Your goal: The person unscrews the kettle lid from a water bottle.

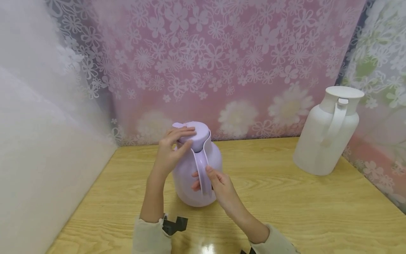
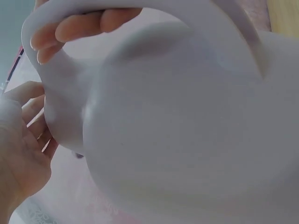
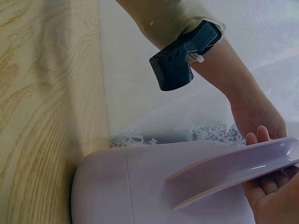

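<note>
A lavender thermos jug [image 1: 185, 176] with a rounded body stands upright on the wooden table. My left hand [image 1: 169, 151] grips its lid [image 1: 202, 134], fingers over the top and thumb at the near side. In the left wrist view this left hand [image 2: 25, 154] has bent fingers against the narrow top end. My right hand [image 1: 223, 188] holds the looped handle [image 1: 202, 164], its thumb on the near edge and fingers passing through the loop. Those right-hand fingers [image 2: 79, 27] curl around the inside of the handle in the left wrist view.
A white thermos jug [image 1: 317, 141] stands at the back right of the wooden table [image 1: 260, 211]. A pink flowered backdrop [image 1: 222, 70] closes off the far side, with a pale wall [image 1: 41, 141] to the left. A black camera mount [image 3: 173, 70] sits on the left wrist.
</note>
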`<state>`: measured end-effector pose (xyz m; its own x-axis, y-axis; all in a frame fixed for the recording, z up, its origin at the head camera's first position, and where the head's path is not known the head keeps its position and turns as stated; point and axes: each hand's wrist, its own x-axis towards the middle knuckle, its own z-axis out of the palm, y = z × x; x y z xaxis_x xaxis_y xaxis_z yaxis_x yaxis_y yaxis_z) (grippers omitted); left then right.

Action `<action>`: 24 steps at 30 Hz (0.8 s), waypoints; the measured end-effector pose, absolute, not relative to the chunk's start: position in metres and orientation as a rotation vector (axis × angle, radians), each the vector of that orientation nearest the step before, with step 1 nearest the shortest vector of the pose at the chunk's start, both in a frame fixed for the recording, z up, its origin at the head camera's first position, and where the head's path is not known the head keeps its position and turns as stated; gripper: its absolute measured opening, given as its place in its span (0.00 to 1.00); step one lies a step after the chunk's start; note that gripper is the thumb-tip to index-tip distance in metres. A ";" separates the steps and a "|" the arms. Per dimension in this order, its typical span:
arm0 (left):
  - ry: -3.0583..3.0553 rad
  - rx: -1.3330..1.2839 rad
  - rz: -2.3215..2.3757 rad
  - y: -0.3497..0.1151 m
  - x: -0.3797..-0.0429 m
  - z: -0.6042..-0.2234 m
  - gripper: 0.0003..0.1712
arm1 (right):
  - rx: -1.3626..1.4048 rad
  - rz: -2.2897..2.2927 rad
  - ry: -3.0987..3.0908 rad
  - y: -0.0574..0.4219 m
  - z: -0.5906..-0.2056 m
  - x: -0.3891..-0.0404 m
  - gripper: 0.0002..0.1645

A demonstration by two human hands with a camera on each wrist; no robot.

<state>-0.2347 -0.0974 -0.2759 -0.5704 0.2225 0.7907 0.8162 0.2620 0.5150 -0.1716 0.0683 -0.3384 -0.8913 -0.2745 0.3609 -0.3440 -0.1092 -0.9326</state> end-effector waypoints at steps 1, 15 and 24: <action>-1.951 -0.928 -1.293 -0.097 -0.238 -0.278 0.12 | 0.718 2.186 -2.064 0.069 -0.338 -0.172 0.30; -2.077 -0.740 -0.939 -0.083 -0.243 -0.266 0.14 | 0.720 2.191 -2.066 0.069 -0.338 -0.173 0.31; -2.062 -0.925 -1.057 -0.107 -0.247 -0.264 0.11 | 0.738 2.189 -2.067 0.069 -0.338 -0.172 0.30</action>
